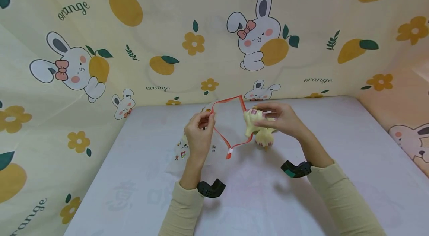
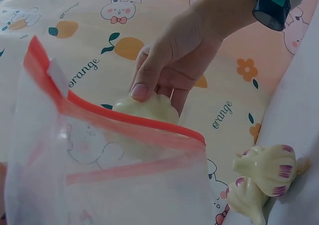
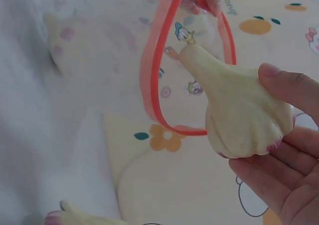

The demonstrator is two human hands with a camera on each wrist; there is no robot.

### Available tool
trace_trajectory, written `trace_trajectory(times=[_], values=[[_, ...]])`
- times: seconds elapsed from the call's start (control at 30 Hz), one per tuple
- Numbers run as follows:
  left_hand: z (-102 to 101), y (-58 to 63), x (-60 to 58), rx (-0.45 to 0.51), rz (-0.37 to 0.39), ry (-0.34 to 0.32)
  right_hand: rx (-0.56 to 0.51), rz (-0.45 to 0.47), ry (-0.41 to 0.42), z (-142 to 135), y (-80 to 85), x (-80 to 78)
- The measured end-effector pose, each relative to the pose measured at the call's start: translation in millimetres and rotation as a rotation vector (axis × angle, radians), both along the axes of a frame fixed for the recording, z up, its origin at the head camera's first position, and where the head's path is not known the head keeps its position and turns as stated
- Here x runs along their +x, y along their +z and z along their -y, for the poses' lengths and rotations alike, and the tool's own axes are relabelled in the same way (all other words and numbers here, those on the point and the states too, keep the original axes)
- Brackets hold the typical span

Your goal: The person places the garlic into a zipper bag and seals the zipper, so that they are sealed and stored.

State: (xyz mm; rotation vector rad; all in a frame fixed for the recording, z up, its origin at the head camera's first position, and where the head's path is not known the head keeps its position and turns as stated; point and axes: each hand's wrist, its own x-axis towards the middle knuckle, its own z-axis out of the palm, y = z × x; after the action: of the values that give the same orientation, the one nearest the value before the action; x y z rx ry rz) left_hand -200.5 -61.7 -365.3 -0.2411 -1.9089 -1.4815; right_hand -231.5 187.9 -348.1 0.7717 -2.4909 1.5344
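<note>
Left hand (image 1: 199,131) pinching, right hand (image 1: 283,118) gripping.
Left fingers are holding the red-rimmed bag (image 2: 134,195) by its mouth; rightward, right fingers are clasping the garlic bulb (image 3: 244,115), stem pointing bagward along its long axis; two spare bulbs (image 2: 271,170) are lying below those fingers.

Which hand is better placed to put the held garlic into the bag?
Right, most likely: the right hand holds the garlic beside the open mouth of the bag, while the left hand pinches its red rim.
</note>
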Motion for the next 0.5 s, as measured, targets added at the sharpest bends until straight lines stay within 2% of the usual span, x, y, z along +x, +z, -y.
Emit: trace_trajectory(times=[0.23, 0.5], values=[[1.5, -1.2, -0.8, 0.003, 0.002, -0.002, 0.013, 0.046, 0.014, 6.4, -0.1, -0.4], [1.2, -1.0, -0.3, 0.0, -0.011, 0.004, 0.02, 0.054, 0.019, 12.2, 0.4, -0.1]])
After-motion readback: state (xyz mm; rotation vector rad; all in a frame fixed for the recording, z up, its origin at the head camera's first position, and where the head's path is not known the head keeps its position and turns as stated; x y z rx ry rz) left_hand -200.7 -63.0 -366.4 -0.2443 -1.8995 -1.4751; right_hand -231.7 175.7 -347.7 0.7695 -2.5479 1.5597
